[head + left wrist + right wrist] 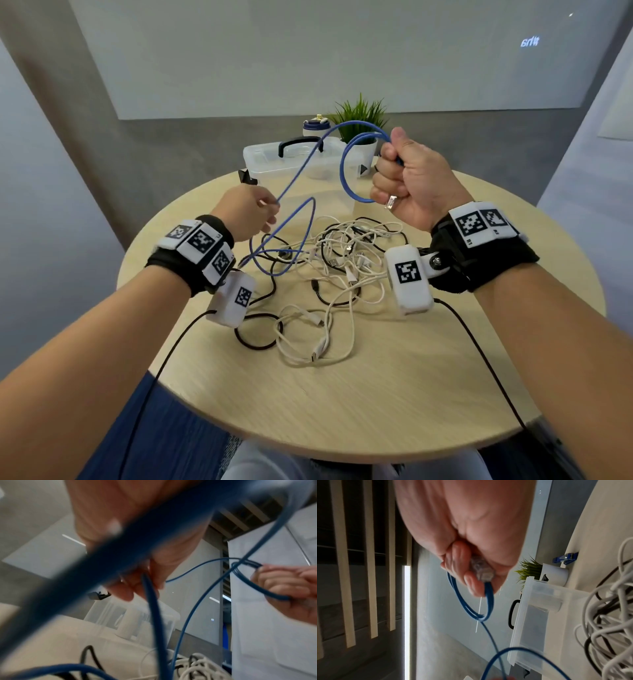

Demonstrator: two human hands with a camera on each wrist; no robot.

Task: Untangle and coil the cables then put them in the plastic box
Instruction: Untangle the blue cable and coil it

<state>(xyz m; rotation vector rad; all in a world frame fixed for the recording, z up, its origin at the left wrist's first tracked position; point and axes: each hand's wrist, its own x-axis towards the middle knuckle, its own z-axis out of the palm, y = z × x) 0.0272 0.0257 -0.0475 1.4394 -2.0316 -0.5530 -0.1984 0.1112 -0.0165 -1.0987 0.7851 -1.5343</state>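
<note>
My right hand (400,178) is raised above the table, fingers curled round a small coil of the blue cable (346,171) and its clear plug (482,570). From there the blue cable (197,609) runs down to my left hand (253,212), which pinches it between the fingertips, then loops onto the table. A tangle of white and black cables (342,267) lies on the round wooden table (359,394) below both hands. The clear plastic box (274,161) with a black handle stands at the table's far side, its lid on.
A potted green plant (359,120) in a white pot and a small white-and-blue bottle (315,126) stand behind the box. A black clip (246,176) sits at the box's left. Black leads run from my wrist cameras off the near table edge.
</note>
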